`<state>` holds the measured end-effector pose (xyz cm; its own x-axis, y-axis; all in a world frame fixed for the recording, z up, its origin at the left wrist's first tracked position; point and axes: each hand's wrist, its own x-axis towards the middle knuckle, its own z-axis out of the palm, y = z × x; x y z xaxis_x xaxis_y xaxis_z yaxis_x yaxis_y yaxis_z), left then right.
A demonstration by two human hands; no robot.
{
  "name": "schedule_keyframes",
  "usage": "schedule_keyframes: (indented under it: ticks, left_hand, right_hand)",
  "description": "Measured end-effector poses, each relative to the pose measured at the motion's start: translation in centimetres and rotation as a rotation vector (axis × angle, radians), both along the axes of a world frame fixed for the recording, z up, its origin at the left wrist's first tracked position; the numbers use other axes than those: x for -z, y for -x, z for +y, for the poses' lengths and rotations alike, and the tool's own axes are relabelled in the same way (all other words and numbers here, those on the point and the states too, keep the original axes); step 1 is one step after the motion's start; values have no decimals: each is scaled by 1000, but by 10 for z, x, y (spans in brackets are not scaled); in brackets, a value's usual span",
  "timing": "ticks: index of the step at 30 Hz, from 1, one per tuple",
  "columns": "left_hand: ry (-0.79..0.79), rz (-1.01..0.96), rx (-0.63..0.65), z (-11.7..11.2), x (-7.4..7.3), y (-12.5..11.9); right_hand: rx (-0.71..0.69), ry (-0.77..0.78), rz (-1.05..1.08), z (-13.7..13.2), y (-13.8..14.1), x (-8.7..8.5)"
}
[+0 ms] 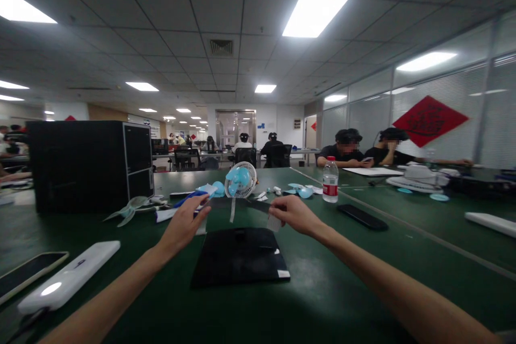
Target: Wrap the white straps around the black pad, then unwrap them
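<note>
Dark strip [258, 205]: between hands, blurred, ends covered by fingers
Right hand [297, 216]: pinched shut on dark strip
Left hand [183, 226]: half-curled at left end, can't tell grip
Phone [30, 273]: near left, cut off

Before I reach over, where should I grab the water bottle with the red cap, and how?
Wrap the right hand, the nearer one, around the round sides of the bottle, about at the red label. It stands upright, so fingers should fit around it. I'd come from the near side, a little left, since a long black object lies just to its near right.
</note>
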<state>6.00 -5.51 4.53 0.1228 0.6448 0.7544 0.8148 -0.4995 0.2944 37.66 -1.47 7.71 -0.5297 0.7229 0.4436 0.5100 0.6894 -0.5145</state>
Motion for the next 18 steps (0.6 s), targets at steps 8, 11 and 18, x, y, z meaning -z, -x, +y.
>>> schedule_keyframes:
  ticks: [8, 11, 18]
  left_hand:
    - [176, -117, 20, -12, -13, -7]
    - [308, -183, 85, -13, -18, -7]
    - [1023, -183, 417, -14, -8, -2]
  right_hand:
    - [-82, 189, 126, -2, 5, 4]
    - [-65, 297, 214, -1, 2, 3]
    - [-80, 546, -56, 3, -10, 9]
